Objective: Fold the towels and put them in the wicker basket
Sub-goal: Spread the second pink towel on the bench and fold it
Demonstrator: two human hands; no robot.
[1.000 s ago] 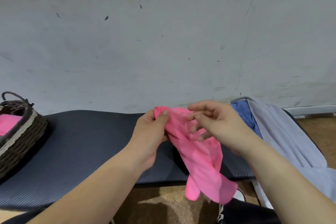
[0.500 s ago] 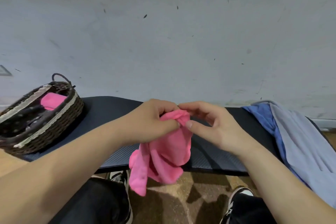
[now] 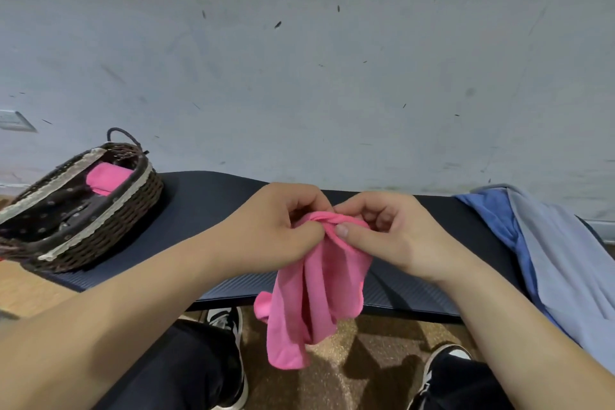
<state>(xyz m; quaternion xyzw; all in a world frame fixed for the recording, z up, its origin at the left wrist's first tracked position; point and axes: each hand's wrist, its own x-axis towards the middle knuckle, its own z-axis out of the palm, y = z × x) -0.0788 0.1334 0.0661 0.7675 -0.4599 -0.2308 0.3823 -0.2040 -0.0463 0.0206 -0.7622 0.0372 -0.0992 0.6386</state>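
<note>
Wicker basket (image 3: 100, 226): sitting at the left end of the dark mat (image 3: 213, 196), open side up and within reach, holding one folded pink towel (image 3: 106, 176) already. Left hand (image 3: 276, 230): closing thumb and fingers on the bunched top edge of the pink towel in hand (image 3: 316, 293), probably hunting for a corner. Right hand (image 3: 382, 236): pinching the same twisted edge just beside it, the cloth hanging loose over the mat's front edge. Blue towel (image 3: 492, 220) and grey towel (image 3: 565, 270): lying heaped at the right, waiting unfolded

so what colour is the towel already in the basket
Pink, like the towel being held; the towel in the basket shows in the head view.
</note>
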